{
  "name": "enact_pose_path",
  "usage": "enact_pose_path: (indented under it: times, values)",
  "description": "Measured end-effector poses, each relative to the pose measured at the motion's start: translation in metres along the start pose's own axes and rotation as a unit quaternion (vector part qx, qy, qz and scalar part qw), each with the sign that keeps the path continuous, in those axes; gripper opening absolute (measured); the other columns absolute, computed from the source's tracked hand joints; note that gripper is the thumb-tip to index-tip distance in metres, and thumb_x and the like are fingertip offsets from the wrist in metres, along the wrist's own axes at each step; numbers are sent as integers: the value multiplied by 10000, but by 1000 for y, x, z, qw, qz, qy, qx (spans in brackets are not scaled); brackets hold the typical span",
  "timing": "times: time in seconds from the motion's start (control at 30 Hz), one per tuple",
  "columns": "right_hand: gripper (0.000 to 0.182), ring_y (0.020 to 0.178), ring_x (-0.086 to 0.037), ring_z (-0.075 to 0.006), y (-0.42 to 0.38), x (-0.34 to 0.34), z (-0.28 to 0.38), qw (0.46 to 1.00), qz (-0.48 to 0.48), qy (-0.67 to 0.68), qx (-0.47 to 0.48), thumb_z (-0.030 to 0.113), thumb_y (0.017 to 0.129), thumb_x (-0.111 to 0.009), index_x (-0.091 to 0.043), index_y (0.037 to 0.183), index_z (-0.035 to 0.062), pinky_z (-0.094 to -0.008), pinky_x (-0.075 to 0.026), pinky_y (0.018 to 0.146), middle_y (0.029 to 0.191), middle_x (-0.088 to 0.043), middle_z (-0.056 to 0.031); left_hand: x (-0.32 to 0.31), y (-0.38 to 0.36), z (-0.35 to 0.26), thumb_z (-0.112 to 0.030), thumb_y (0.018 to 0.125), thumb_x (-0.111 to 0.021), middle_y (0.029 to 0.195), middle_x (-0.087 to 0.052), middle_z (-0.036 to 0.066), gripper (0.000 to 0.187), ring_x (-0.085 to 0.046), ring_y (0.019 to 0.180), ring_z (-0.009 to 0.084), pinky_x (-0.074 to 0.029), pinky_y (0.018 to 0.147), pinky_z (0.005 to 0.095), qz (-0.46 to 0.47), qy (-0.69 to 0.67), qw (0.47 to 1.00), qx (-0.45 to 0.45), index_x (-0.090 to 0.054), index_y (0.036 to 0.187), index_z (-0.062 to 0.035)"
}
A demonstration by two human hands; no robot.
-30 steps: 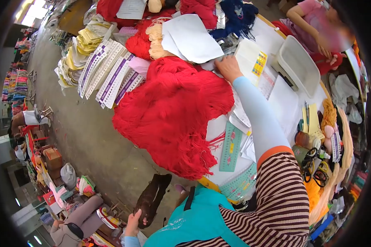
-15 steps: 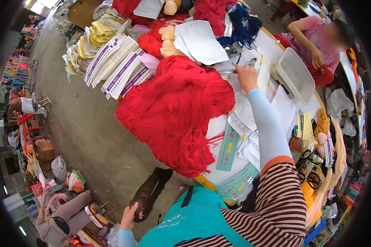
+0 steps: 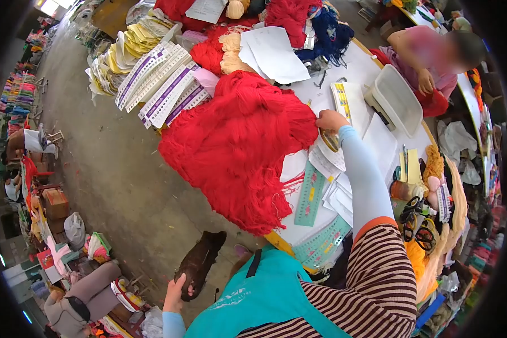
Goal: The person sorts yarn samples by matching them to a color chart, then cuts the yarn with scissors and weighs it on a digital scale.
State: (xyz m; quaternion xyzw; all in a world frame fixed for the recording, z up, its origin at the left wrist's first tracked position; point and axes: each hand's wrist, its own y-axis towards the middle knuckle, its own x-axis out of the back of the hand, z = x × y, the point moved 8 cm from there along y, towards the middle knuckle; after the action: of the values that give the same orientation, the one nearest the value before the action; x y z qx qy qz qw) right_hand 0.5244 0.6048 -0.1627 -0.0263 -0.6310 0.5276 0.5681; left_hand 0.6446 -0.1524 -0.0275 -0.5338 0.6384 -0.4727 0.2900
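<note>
My left hand (image 3: 177,294) is closed around one end of a dark brown hank of yarn (image 3: 201,259), which hangs over the floor beside the table. My right hand (image 3: 332,121) is closed on a pair of scissors (image 3: 330,141). The looped handle shows just below the palm, and the blades are hidden. Its fingertips are right at the right edge of a big pile of red yarn (image 3: 236,146), which spills over the table's near edge. White paper sheets (image 3: 372,141) lie under and beside this hand.
Green printed strips (image 3: 310,197) lie near the table edge. Stacked purple-and-white cards (image 3: 163,84) stand left of the yarn. A white plastic tub (image 3: 403,98) sits at right, near a seated person in pink (image 3: 422,62). More scissors (image 3: 425,234) and yarn lie at lower right.
My right hand has moved towards me with the scissors, from the far papers to the red yarn's edge. My left hand and the brown hank have shifted only slightly.
</note>
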Motion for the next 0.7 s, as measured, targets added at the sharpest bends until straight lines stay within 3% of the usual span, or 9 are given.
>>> enact_pose_path:
  times: [0.03, 0.13, 0.3, 0.37, 0.47, 0.53, 0.6, 0.67, 0.7]
  values:
    - [370, 811, -704, -301, -13, 2, 3, 1000, 1, 0, -3, 337, 813, -596, -680, 1074, 88, -397, -568, 663, 1070, -692, -153, 1, 0, 2, -341, 952, -601, 635, -584, 65, 330, -553, 544, 167, -452, 514, 287, 2, 1, 1000, 2, -607, 874, -20]
    - [405, 648, -667, -254, -28, -23, -14, 953, 73, 293, -27, 369, 880, -547, -583, 1112, 39, -382, -574, 553, 947, -637, -134, 6, 5, 6, -352, 947, -606, 631, -582, 69, 346, -551, 535, 170, -455, 511, 297, -2, 2, 1000, -7, -605, 882, -12]
    - [291, 554, -614, -213, -35, -89, -74, 753, 116, 644, -69, 350, 904, -610, -582, 1014, 82, -335, -544, 466, 727, -589, -114, 8, 15, 8, -386, 925, -630, 615, -588, 71, 382, -548, 507, 176, -461, 531, 304, 30, 10, 999, -45, -611, 889, -6]
    - [289, 555, -607, -199, -64, -104, -87, 699, 57, 707, -93, 295, 917, -614, -607, 1034, 31, -295, -525, 455, 744, -625, -113, 0, 8, -10, -423, 930, -606, 601, -579, 64, 401, -529, 507, 165, -437, 543, 290, 15, 24, 998, -61, -606, 850, -31]
    - [366, 645, -626, -180, -133, -132, -65, 519, 208, 828, -40, 244, 945, -566, -561, 1210, -10, -278, -551, 539, 853, -642, -117, 12, 13, -16, -458, 944, -564, 560, -557, 42, 448, -508, 502, 133, -383, 541, 263, 25, 43, 996, -79, -615, 792, -40]
    - [392, 623, -599, -157, -175, -155, -85, 584, 79, 805, -64, 262, 958, -572, -549, 1214, -35, -252, -520, 538, 867, -643, -94, 23, 14, -21, -433, 966, -537, 573, -559, 34, 438, -511, 510, 124, -400, 533, 261, 44, 20, 996, -81, -619, 820, -28]
    - [447, 575, -539, -126, -214, -183, -101, 584, 29, 806, -86, 321, 960, -594, -548, 1192, -59, -223, -458, 506, 851, -641, -67, 30, 11, -32, -414, 981, -519, 593, -561, 30, 427, -514, 522, 122, -410, 528, 265, 45, -18, 995, -87, -618, 860, -17]
    - [474, 520, -454, -82, -259, -204, -101, 525, -12, 846, -88, 435, 948, -600, -579, 1089, -17, -205, -364, 454, 842, -638, -52, 39, 11, -41, -415, 992, -498, 603, -555, 30, 440, -510, 529, 123, -409, 519, 263, 67, -38, 993, -94, -613, 884, -4]
    - [474, 549, -471, -82, -281, -216, -88, 475, 87, 875, -30, 456, 930, -616, -579, 1091, 12, -202, -357, 461, 851, -631, -51, 43, 11, -47, -417, 994, -491, 600, -552, 30, 447, -508, 528, 123, -407, 516, 261, 79, -42, 991, -99, -613, 880, -3]
